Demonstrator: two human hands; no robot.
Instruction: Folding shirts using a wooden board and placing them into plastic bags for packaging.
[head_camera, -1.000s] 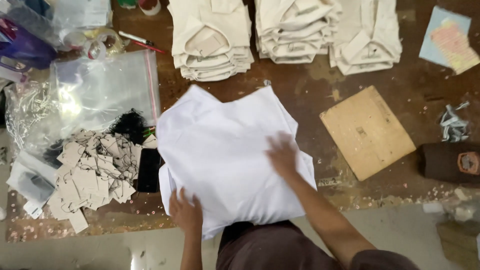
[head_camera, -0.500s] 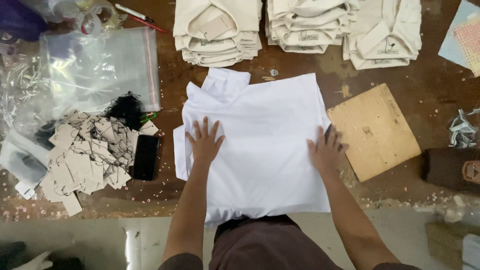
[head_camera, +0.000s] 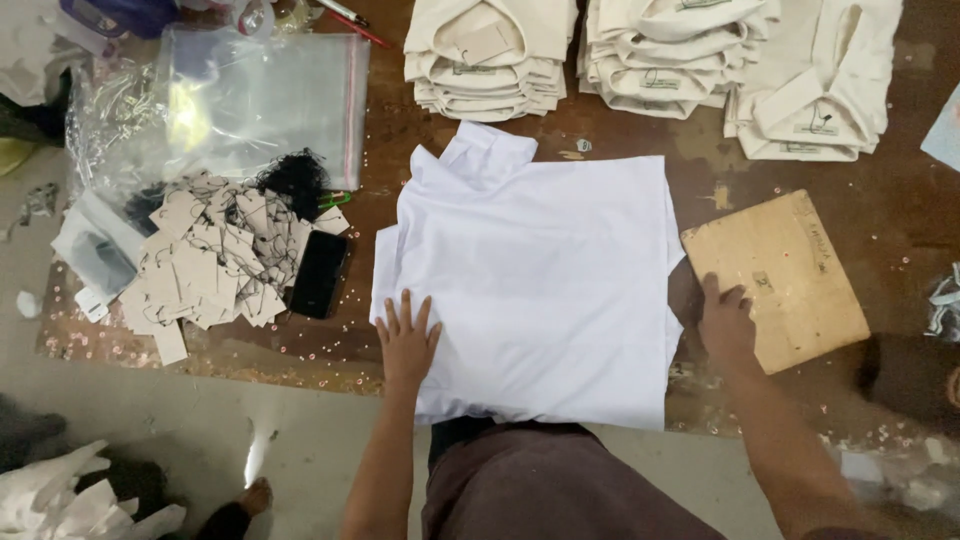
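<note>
Fingers of the left hand (head_camera: 406, 342) lie spread flat on the white shirt (head_camera: 535, 280), gripping nothing; the right hand (head_camera: 727, 322) rests open on the cardboard board (head_camera: 790, 275). Shirt lies partly folded mid-surface (head_camera: 620, 160); the folding looks unfinished.

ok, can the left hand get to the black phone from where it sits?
Probably yes. The left hand lies flat on the white shirt, and the phone lies just beside the shirt's edge on that side, with only bare table between them.
</note>
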